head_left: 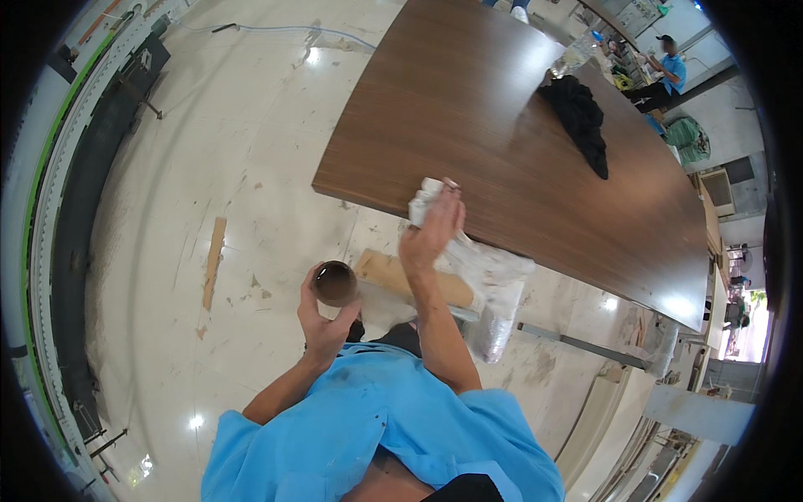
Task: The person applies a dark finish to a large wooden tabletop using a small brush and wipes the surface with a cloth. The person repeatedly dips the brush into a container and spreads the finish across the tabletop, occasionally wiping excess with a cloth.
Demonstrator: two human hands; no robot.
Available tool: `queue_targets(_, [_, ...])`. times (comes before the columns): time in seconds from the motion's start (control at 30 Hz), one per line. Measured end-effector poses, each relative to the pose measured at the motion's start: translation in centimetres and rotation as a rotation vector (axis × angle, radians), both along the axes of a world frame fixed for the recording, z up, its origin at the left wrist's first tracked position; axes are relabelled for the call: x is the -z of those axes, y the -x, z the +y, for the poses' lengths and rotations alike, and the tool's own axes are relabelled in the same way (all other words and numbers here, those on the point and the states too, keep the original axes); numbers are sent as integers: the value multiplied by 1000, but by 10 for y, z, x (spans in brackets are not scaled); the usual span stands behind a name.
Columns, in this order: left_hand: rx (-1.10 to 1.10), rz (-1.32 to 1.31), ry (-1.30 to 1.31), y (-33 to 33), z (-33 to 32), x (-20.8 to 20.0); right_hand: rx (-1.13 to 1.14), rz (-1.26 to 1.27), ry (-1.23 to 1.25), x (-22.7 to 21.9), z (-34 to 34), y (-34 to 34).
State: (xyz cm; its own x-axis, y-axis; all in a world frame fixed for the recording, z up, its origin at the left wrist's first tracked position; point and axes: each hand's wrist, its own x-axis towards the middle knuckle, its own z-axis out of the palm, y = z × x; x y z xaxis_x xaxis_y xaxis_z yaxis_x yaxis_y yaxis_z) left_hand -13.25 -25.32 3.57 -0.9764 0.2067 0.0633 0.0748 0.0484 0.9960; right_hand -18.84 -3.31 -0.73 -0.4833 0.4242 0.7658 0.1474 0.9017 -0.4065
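Note:
A round container of dark brown liquid [335, 284] is gripped in my left hand [322, 322], in front of my body and away from the table. My right hand [431, 230] is closed on a crumpled white cloth [424, 201] at the near edge of a dark brown wooden tabletop [468, 109]. The cloth sits against that edge, partly hidden by my fingers. Below my right wrist hangs a whitish, stained plastic sheet [493, 272] under the table edge.
A black cloth [579, 117] lies on the tabletop's right part. Beneath the near edge is a tan roll [443, 289]. A wood strip [214, 263] lies on the floor at left, near a long machine rail [92, 226]. Another person [669, 67] in blue is at far right.

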Motion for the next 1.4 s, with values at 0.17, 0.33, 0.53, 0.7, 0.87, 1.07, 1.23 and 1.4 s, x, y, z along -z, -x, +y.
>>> queue_targets(0.17, [-168,7,17,7,-49,10,-258,-2,103,13,-88,72])
queue_targets(0.33, [-248,-18,104,7,-72,8,-716,94,163,8,-153,132])
queue_targets(0.53, [-201,119,125,5,-53,-14,-837,-12,495,-18,-144,61])
queue_targets(0.7, [-14,167,-17,-18,-10,-35,-744,-155,665,-55,-83,-74])
queue_targets(0.87, [201,109,-209,-72,66,-34,-636,-13,1013,-79,-53,-191])
queue_targets(1.07, [368,-33,-394,-177,165,-15,-572,304,1501,-75,-2,-306])
queue_targets(1.23, [551,15,-457,-246,230,-17,-735,672,1828,-76,49,-400])
queue_targets(1.4, [681,41,-365,-279,278,-22,-568,799,1688,-71,103,-458])
